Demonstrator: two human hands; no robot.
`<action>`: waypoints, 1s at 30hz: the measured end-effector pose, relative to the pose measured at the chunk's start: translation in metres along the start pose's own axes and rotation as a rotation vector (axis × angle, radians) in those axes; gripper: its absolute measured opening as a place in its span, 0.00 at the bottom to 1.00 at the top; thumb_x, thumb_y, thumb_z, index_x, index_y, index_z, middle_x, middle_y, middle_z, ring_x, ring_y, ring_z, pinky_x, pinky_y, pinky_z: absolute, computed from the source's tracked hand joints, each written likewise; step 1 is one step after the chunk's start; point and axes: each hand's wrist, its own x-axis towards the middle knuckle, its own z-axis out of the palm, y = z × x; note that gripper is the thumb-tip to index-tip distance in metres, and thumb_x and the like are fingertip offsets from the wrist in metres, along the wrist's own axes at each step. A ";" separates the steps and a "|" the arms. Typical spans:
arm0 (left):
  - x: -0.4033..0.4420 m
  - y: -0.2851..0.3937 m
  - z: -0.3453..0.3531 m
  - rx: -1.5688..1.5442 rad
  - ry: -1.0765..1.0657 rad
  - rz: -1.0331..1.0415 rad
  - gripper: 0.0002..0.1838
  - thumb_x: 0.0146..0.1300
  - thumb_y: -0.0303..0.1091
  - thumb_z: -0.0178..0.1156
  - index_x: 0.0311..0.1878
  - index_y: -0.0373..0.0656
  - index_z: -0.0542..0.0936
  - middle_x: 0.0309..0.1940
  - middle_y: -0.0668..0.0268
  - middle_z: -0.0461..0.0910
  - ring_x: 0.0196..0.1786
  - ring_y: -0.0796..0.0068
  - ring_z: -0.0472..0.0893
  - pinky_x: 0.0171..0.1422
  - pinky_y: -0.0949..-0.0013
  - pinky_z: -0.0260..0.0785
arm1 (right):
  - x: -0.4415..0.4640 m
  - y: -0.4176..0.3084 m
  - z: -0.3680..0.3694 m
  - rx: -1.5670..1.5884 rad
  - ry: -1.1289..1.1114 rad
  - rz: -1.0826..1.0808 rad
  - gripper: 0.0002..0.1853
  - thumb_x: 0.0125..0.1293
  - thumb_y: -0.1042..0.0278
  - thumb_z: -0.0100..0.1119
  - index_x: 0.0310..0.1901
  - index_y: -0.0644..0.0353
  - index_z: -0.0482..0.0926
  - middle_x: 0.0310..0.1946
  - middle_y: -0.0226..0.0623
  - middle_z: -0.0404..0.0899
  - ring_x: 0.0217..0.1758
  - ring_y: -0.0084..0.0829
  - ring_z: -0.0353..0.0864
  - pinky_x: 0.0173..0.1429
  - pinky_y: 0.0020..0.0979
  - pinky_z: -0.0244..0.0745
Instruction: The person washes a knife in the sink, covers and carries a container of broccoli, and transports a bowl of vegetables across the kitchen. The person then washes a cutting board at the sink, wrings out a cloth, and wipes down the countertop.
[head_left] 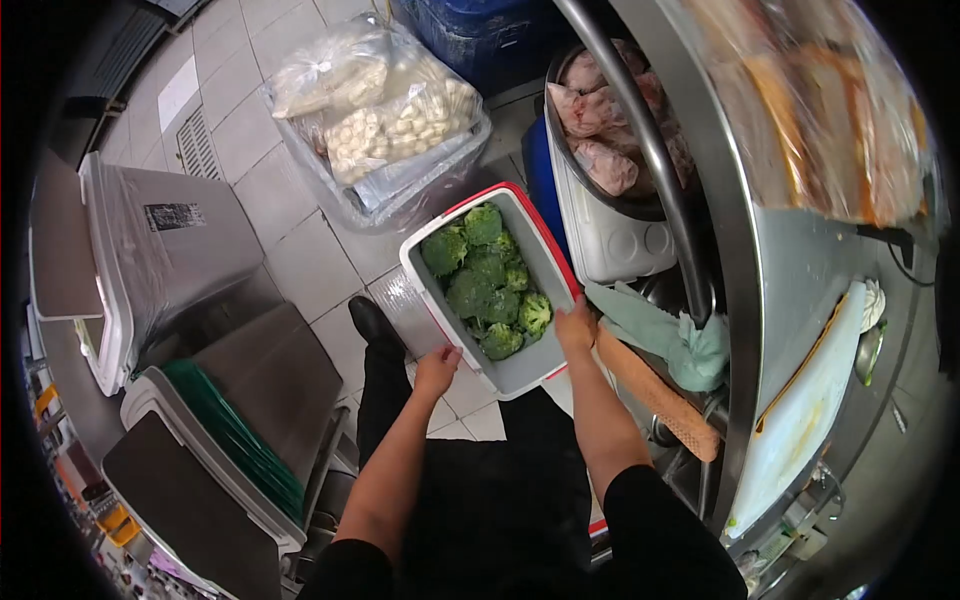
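Note:
A grey-lined cooler box point(411, 258) with a red-trimmed rim is in front of my body, tilted in the view. Broccoli florets point(487, 283) lie inside it. My left hand point(438, 370) is closed at the near left rim, thumb showing, the other fingers partly hidden. On the opposite side, my right hand point(575, 328) grips the red-trimmed edge, with its fingers hidden behind the wall.
A clear plastic-lined tub point(345, 215) of pale bagged food stands ahead. To the right are a pot of raw meat point(605, 165), a green cloth point(690, 355) and a steel counter point(790, 290) holding a cutting board point(800, 440). Lidded bins point(190, 225) stand left.

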 end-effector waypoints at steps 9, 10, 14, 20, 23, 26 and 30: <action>0.046 0.103 0.012 -0.121 -0.124 0.159 0.23 0.69 0.49 0.59 0.51 0.36 0.80 0.36 0.58 0.84 0.37 0.68 0.84 0.45 0.65 0.75 | -0.005 -0.008 0.007 -0.047 0.237 -0.054 0.38 0.55 0.57 0.67 0.64 0.65 0.64 0.65 0.55 0.67 0.67 0.54 0.67 0.73 0.46 0.61; 0.052 0.108 0.015 -0.063 -0.132 0.195 0.23 0.70 0.48 0.60 0.52 0.35 0.79 0.36 0.60 0.84 0.35 0.72 0.84 0.43 0.67 0.75 | 0.004 -0.014 0.001 -0.068 0.098 0.075 0.38 0.54 0.59 0.68 0.64 0.66 0.64 0.66 0.56 0.67 0.68 0.54 0.66 0.73 0.46 0.61; 0.057 0.133 0.026 0.025 -0.108 0.192 0.25 0.67 0.54 0.60 0.49 0.37 0.81 0.38 0.54 0.85 0.44 0.60 0.84 0.52 0.63 0.73 | -0.004 -0.012 -0.020 -0.028 0.110 0.099 0.29 0.57 0.63 0.65 0.59 0.62 0.68 0.58 0.54 0.72 0.65 0.55 0.69 0.70 0.48 0.65; 0.089 0.190 0.048 -0.554 -0.092 0.034 0.32 0.67 0.57 0.61 0.64 0.42 0.72 0.51 0.57 0.82 0.52 0.62 0.81 0.58 0.59 0.72 | -0.085 0.010 -0.058 -0.053 0.234 -0.257 0.17 0.56 0.62 0.68 0.43 0.60 0.75 0.41 0.49 0.79 0.52 0.55 0.77 0.53 0.53 0.70; 0.110 0.227 0.028 -1.223 -0.183 -0.039 0.30 0.67 0.57 0.61 0.60 0.44 0.71 0.52 0.55 0.80 0.53 0.57 0.81 0.58 0.56 0.73 | -0.128 0.001 -0.062 0.007 0.362 -0.400 0.18 0.56 0.59 0.69 0.44 0.58 0.75 0.38 0.48 0.81 0.45 0.53 0.80 0.48 0.51 0.72; 0.121 0.222 0.006 -1.346 -0.155 -0.020 0.18 0.66 0.52 0.62 0.41 0.47 0.74 0.33 0.61 0.81 0.38 0.63 0.82 0.45 0.62 0.75 | -0.135 0.011 -0.045 0.329 -0.017 -0.100 0.19 0.58 0.55 0.70 0.44 0.56 0.76 0.37 0.47 0.82 0.42 0.51 0.82 0.45 0.48 0.74; 0.087 0.203 -0.038 -1.372 -0.165 -0.121 0.18 0.64 0.45 0.63 0.27 0.53 0.64 0.14 0.74 0.59 0.16 0.75 0.62 0.24 0.65 0.58 | -0.138 0.040 -0.012 0.101 -0.302 -0.205 0.22 0.59 0.42 0.65 0.37 0.56 0.82 0.29 0.48 0.83 0.36 0.52 0.83 0.42 0.47 0.75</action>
